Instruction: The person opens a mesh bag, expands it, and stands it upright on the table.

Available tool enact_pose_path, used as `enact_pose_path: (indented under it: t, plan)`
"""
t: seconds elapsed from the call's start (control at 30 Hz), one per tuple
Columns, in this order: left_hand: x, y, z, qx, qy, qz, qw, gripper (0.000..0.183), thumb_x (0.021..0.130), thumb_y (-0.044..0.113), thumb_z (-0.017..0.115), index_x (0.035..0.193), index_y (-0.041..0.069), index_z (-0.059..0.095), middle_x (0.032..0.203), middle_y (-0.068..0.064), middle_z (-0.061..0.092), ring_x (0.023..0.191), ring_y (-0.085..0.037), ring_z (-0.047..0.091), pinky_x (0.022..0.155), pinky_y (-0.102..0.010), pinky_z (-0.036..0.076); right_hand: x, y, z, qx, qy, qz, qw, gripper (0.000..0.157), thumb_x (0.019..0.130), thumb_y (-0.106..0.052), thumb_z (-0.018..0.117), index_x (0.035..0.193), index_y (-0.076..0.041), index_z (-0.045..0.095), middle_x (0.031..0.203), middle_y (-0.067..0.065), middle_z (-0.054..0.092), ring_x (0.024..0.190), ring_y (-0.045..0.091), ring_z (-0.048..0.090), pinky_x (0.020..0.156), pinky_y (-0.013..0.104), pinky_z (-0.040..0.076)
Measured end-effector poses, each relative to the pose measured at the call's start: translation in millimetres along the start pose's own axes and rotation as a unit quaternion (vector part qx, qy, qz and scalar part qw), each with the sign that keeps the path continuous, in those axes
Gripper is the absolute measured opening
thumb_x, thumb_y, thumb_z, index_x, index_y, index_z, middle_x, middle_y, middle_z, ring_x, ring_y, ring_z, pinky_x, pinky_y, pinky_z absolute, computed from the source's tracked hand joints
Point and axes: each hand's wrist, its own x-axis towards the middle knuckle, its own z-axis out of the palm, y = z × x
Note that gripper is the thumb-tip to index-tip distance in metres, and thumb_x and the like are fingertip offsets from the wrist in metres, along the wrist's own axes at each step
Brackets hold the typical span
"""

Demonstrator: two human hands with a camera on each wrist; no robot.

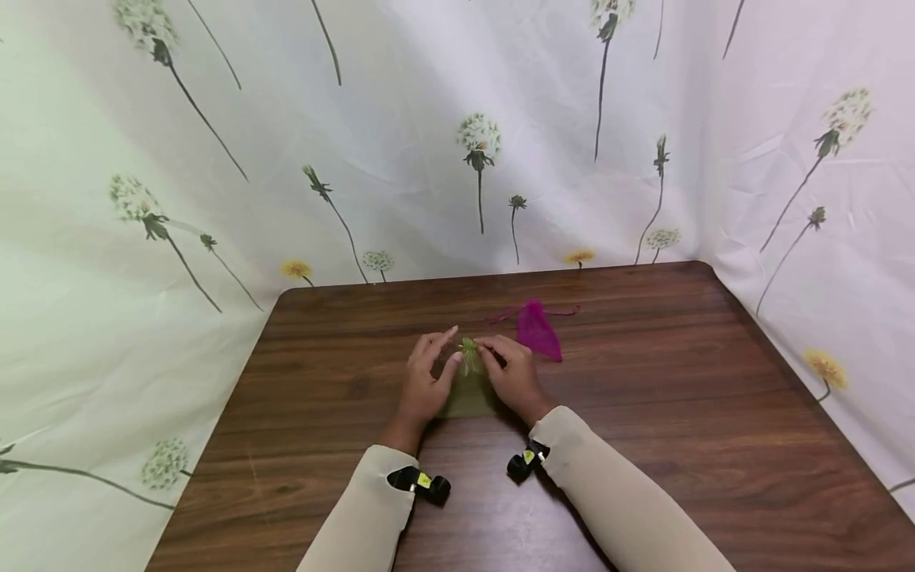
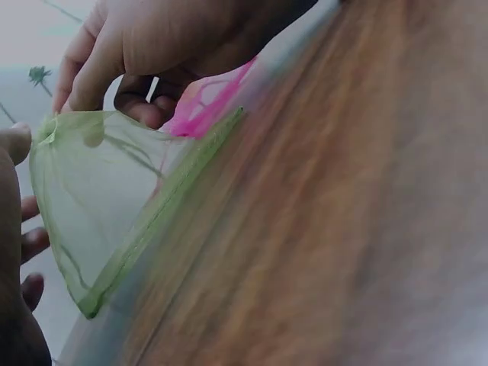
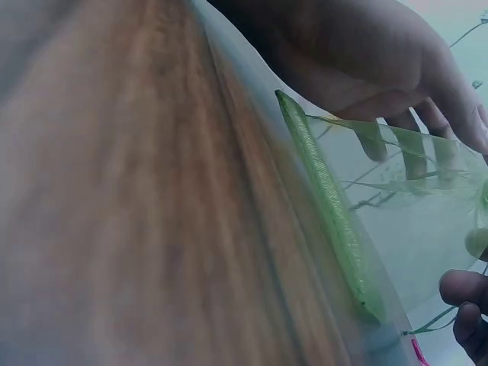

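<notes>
A sheer green drawstring pouch (image 1: 468,397) stands on the wooden table between both hands, its neck gathered at the top. My right hand (image 1: 513,373) pinches that gathered neck from the right with thumb and fingertips. On the other side my left hand (image 1: 427,381) is held with its fingers extended, the thumb close to the neck; whether it touches is unclear. In the left wrist view the pouch (image 2: 99,191) spreads down to a stitched bottom seam. Through the mesh, the right wrist view shows fingers of the left hand (image 3: 366,61) behind the pouch (image 3: 404,221).
Just beyond the right hand lies a magenta drawstring pouch (image 1: 538,330), its cords spread to either side. The brown wooden table (image 1: 322,381) has rounded back corners. A white curtain (image 1: 415,159) with dandelion prints hangs behind and along the sides.
</notes>
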Motion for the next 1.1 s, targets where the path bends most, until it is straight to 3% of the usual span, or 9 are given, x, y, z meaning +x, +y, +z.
enact_pose_path:
  t: [0.17,0.37,0.53,0.63,0.83,1.0,1.1]
  plan:
    - [-0.7,4.8,3.6,-0.022,-0.021,-0.007,0.9995,0.035,0.107,0.007,0.067,0.141,0.006,0.071,0.13,-0.014,0.077,0.122,-0.032,0.072,0.107,-0.043,0.056,-5,2,-8.4,-0.01,-0.006,-0.02,1.0,0.013,0.1,0.0,0.075,0.11,-0.001,0.083,0.092,0.01,0.08,0.073,0.015,0.066,0.066,0.024,0.053]
    - [0.3,6.8,7.0,0.001,-0.013,0.013,0.9998,0.023,0.102,0.004,0.074,0.124,0.006,0.08,0.116,-0.011,0.083,0.104,-0.029,0.077,0.087,-0.043,0.058,-9,4,-16.6,-0.01,-0.018,-0.025,0.999,0.013,0.1,0.001,0.074,0.11,-0.002,0.082,0.092,0.01,0.079,0.074,0.014,0.066,0.066,0.024,0.052]
    - [1.5,7.2,8.6,-0.036,-0.016,0.027,0.9989,0.035,0.1,-0.001,0.074,0.135,0.001,0.074,0.117,-0.016,0.082,0.1,-0.033,0.079,0.074,-0.035,0.061,-9,3,-19.0,-0.013,-0.03,-0.018,0.999,0.012,0.102,-0.002,0.073,0.111,-0.002,0.082,0.095,0.01,0.08,0.077,0.013,0.065,0.069,0.024,0.053]
    - [0.9,7.9,8.5,-0.041,-0.016,0.029,0.9986,0.034,0.099,-0.001,0.074,0.133,0.003,0.076,0.12,-0.016,0.082,0.103,-0.034,0.078,0.078,-0.035,0.062,-9,2,-18.4,-0.017,-0.03,-0.021,0.999,0.013,0.102,-0.001,0.073,0.111,-0.002,0.082,0.095,0.01,0.08,0.077,0.012,0.065,0.068,0.024,0.052]
    - [-0.7,9.8,7.7,-0.03,-0.009,0.026,0.9992,0.018,0.097,-0.001,0.076,0.113,0.006,0.08,0.118,-0.013,0.082,0.111,-0.032,0.079,0.094,-0.047,0.061,-10,-1,-17.8,-0.014,-0.041,-0.02,0.999,0.013,0.104,-0.002,0.071,0.112,-0.003,0.081,0.098,0.01,0.08,0.079,0.014,0.068,0.069,0.026,0.055]
    - [-0.2,10.3,8.5,-0.033,-0.004,0.031,0.999,0.011,0.095,-0.005,0.076,0.098,0.005,0.075,0.112,-0.014,0.081,0.108,-0.033,0.079,0.093,-0.051,0.06,-11,-2,-17.5,-0.01,-0.042,-0.012,0.999,0.011,0.104,-0.003,0.072,0.111,-0.003,0.081,0.099,0.01,0.08,0.081,0.015,0.069,0.07,0.028,0.056]
    - [-1.2,10.0,7.9,-0.028,0.004,0.029,0.9992,0.008,0.098,-0.002,0.075,0.098,0.006,0.074,0.111,-0.013,0.08,0.106,-0.032,0.078,0.09,-0.051,0.06,-11,-1,-16.1,-0.014,-0.033,-0.021,0.999,0.011,0.103,-0.002,0.072,0.109,-0.003,0.081,0.097,0.009,0.08,0.079,0.014,0.067,0.069,0.027,0.055]
